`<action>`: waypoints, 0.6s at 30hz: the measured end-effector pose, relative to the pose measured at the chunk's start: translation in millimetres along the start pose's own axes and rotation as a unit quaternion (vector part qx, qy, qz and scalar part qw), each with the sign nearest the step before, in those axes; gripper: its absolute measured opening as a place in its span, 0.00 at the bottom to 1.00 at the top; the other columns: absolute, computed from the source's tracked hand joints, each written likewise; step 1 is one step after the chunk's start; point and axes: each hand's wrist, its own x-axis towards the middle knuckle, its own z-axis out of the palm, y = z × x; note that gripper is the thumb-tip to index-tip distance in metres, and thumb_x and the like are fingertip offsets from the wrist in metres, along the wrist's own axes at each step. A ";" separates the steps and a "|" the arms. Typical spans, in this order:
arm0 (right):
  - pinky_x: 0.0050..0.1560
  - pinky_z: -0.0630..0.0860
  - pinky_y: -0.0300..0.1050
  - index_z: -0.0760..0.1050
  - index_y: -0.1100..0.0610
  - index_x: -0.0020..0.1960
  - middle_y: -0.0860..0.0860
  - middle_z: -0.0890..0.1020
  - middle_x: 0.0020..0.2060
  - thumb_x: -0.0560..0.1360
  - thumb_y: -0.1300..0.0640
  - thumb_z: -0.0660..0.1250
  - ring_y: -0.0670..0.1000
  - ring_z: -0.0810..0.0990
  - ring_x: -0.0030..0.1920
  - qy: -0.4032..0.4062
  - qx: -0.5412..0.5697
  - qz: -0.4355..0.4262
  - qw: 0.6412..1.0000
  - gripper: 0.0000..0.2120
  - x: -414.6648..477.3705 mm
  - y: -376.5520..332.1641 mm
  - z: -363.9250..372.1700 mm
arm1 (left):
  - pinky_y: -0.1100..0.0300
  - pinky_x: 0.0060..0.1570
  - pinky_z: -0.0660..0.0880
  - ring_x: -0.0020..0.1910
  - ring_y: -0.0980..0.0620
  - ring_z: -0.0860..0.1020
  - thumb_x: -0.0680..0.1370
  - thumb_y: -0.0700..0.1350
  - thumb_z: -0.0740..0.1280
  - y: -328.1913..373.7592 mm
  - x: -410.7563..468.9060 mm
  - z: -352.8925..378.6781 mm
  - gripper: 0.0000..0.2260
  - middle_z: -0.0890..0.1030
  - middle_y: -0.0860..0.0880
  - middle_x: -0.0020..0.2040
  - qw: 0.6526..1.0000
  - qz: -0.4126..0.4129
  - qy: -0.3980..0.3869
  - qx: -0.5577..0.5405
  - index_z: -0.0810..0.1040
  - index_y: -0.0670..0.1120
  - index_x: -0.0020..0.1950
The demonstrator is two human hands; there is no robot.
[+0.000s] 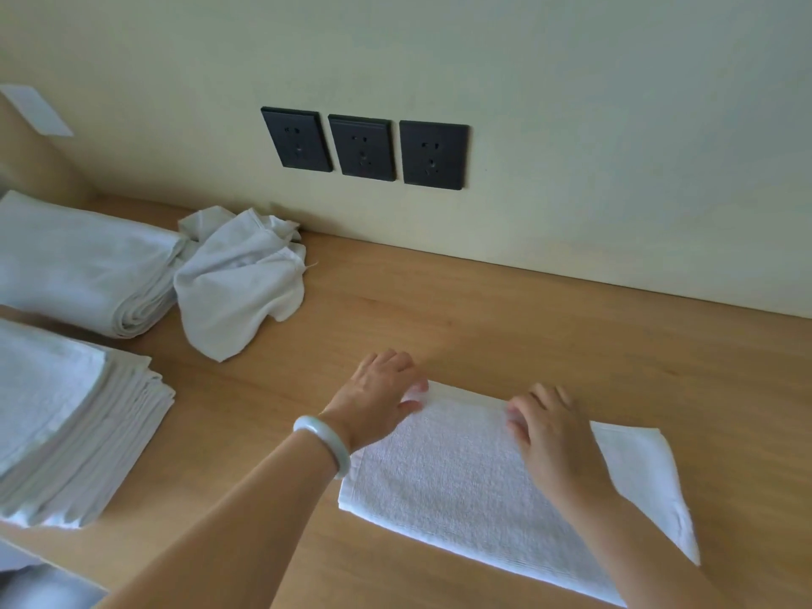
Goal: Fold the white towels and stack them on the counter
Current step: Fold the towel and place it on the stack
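white towel (461,476) is lying flat toward the front of the counter (483,309), folded over on itself, with a thinner flap sticking out at its right end. two hands are working on it. the left hand (382,384) is pinching the towel's far left corner between thumb and fingers. the right hand (549,432) is reaching across the towel's middle, its fingers curling onto the far edge and gripping the cloth there. the towel is thus lying under and between both hands. one pale bracelet (323,439) is circling the left wrist. more white towels are sitting in three lots toward the counter's left end: one crumpled towel (239,283) near the back edge, one thick bundle of towels (79,261) just left of it and touching it, and one stack of folded towels (66,428) by the front edge, its layers too many to be counting. three dark sockets (364,147) are sitting side by side on the wall (571,125) above the back edge; any marking on them is too small to be reading.
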 end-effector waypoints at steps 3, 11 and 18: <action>0.43 0.70 0.47 0.74 0.53 0.41 0.47 0.74 0.38 0.65 0.59 0.79 0.52 0.73 0.41 -0.053 0.030 0.049 0.997 0.13 7.2 6.3 6.9 | 0.60 0.64 0.62 0.53 0.57 0.69 0.78 0.52 0.67 -6.3 15.3 -9.9 0.08 0.73 0.58 0.50 0.998 0.005 -0.059 0.017 0.75 0.53 0.54; 0.50 0.56 0.43 0.64 0.46 0.37 0.43 0.71 0.41 0.75 0.52 0.70 0.47 0.67 0.47 -0.172 0.075 0.117 0.975 0.15 19.5 17.4 -0.3 | 0.62 0.50 0.72 0.47 0.54 0.75 0.79 0.45 0.67 -13.1 33.1 -22.7 0.05 0.76 0.53 0.48 0.983 -0.022 -0.150 -0.105 0.74 0.46 0.53; 0.50 0.65 0.50 0.73 0.53 0.47 0.48 0.76 0.42 0.73 0.60 0.71 0.54 0.74 0.44 -0.081 0.040 0.113 0.990 0.07 3.8 16.1 5.6 | 0.54 0.49 0.76 0.43 0.50 0.76 0.83 0.47 0.60 -15.4 34.4 -14.0 0.03 0.79 0.50 0.44 0.989 -0.069 -0.110 -0.074 0.71 0.49 0.51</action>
